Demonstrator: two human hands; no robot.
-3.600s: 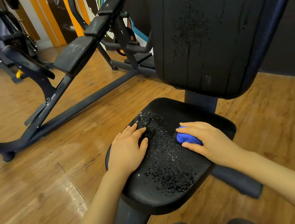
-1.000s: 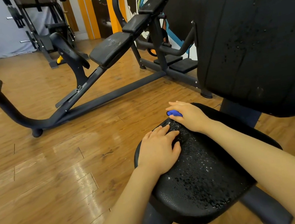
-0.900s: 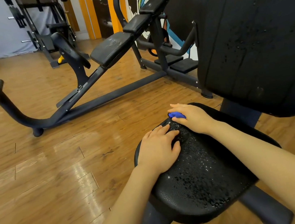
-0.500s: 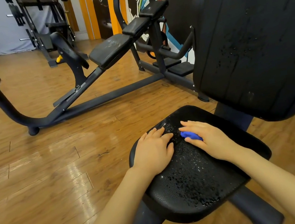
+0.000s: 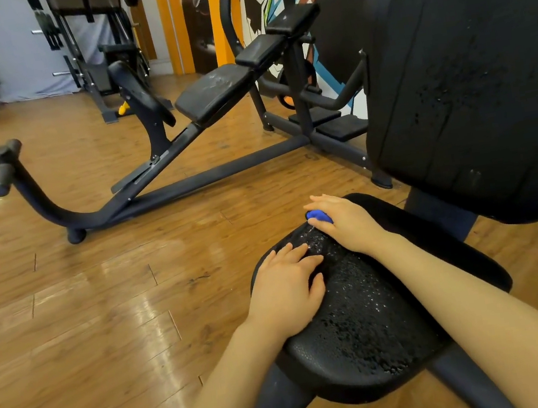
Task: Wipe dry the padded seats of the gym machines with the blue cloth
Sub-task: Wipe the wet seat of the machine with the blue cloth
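the padded seat (image 5: 374,320) is black, pebbled vinyl with a rounded rim, beaded with water droplets between and below the two hands. the blue cloth (image 5: 319,216) is a small bunched wad, mostly covered by the right hand (image 5: 346,224), whose fingers curl over it at the seat's far edge. the left hand (image 5: 286,291) lies flat, fingers straight and together, on the seat's left rim, just beside the right wrist. past the right hand's fingertips the seat ends and glossy wooden floor (image 5: 101,296) opens out. right of that hand rises a smooth black backrest (image 5: 470,71), also spotted with droplets.
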